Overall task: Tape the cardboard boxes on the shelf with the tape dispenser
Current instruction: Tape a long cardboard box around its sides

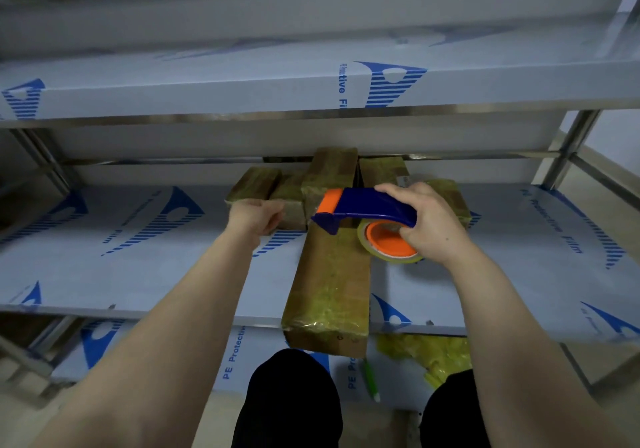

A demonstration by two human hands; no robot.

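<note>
Right now I am gripping the tape dispenser (pixel 367 205) in my right hand (pixel 429 226), just right of the frame's centre. My fingers are wrapping over its blue handle and my thumb is lying against the orange tape roll (pixel 388 240). The dispenser is sitting over the far end of the long cardboard box (pixel 329 274). That box's long axis is running from there straight down to the lower centre, where its near end is overhanging the shelf (pixel 138 274) edge. The dispenser's nose is pointing toward frame left, across that axis, so I am judging it needs swinging round before any pull down the lid. My left hand (pixel 254 215) is curling left of centre, touching a small box (pixel 291 202). Whether it is actually holding that box I cannot tell.
</note>
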